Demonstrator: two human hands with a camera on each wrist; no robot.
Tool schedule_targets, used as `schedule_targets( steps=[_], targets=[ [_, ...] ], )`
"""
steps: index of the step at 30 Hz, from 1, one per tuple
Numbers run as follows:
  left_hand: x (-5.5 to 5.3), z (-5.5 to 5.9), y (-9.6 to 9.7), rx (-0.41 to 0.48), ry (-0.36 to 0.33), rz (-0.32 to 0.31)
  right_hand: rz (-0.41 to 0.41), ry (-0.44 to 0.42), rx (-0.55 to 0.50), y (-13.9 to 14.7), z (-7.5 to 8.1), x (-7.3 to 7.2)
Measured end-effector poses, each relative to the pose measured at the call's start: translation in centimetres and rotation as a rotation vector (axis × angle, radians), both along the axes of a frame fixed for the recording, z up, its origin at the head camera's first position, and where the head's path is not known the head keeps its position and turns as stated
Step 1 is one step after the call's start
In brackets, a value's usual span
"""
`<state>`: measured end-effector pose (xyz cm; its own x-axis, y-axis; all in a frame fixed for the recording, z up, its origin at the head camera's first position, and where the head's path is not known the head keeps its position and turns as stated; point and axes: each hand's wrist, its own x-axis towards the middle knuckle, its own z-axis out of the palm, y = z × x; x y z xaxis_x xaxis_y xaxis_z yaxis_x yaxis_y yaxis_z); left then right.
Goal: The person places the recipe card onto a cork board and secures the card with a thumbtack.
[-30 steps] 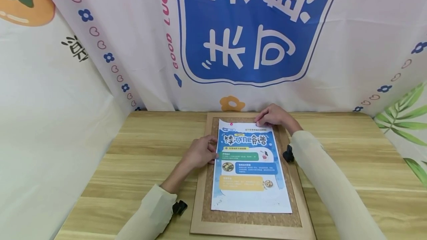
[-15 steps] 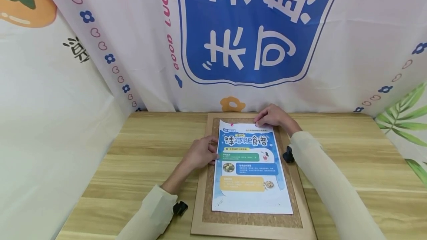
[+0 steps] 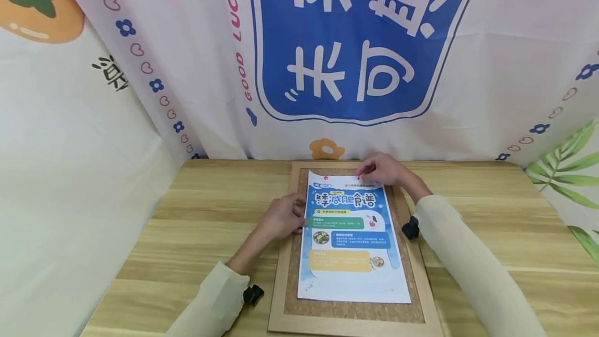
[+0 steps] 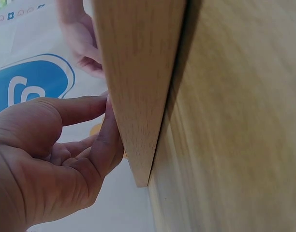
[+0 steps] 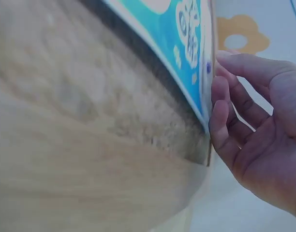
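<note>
A printed blue-and-white paper poster (image 3: 353,285) lies on a wood-framed cork board (image 3: 346,312). At the paper's left edge, my left hand (image 3: 282,216) has thumb and index finger together, seemingly pinching the edge. The board's frame (image 4: 138,63) hides the contact in the left wrist view. My right hand (image 3: 385,169) is at the paper's top right, thumb and fingers bent around a small pushpin (image 3: 359,177) mostly hidden by the fingertips. A pink pushpin (image 3: 326,177) fixes the top left. In the right wrist view, the paper's near corner lifts off the cork.
The board rests on a wood-grain table (image 3: 187,233), near its back edge. Behind it hangs a white printed curtain (image 3: 210,92) with a blue badge. More table surface extends on both sides of the board. A black wrist camera (image 3: 253,294) is on the left sleeve.
My right hand has shifted slightly, and its fingertips have lifted a little, so the small pin beneath shows more. The left hand stays put. The whole view has drifted slightly downward.
</note>
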<state>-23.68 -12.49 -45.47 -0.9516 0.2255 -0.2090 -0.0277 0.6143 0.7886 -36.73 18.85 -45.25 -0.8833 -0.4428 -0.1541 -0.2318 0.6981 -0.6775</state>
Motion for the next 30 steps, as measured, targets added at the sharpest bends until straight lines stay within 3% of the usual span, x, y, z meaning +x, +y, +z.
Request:
schedule_targets(
  steps=[16, 30],
  targets=[
    [-0.1, -0.2, 0.0, 0.001, -0.002, 0.007, 0.06, 0.119, -0.015, 1.0, 0.9, 4.1],
    [0.0, 0.0, 0.1, -0.007, 0.0, 0.011, 0.028, 0.12, -0.061, 1.7, 1.8, 7.2]
  ],
)
